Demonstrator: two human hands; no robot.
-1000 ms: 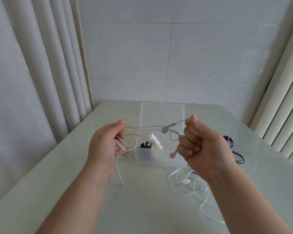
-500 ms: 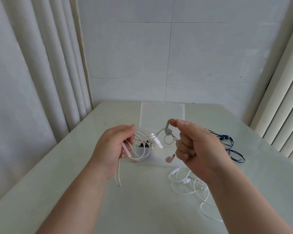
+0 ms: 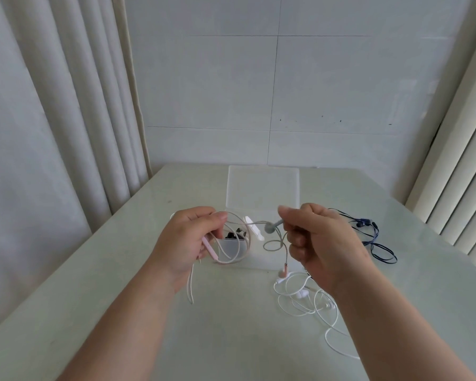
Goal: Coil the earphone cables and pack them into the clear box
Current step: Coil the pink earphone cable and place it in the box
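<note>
Pink earphone cable (image 3: 248,240) held in both hands above the middle of the table (image 3: 231,331), just in front of the clear box (image 3: 261,188).
Bare tabletop is seen between the forearms up to the near edge; white earphones (image 3: 300,295) lie toward the right edge, with blue earphones (image 3: 374,237) beyond them. Loose pink loops are gripped in the left hand (image 3: 188,240). A grey-tipped earbud stem is pinched by the right hand (image 3: 322,243), and a pink bud hangs below it. Compared with one second ago, the hands are closer together and the span between them is slack.
</note>
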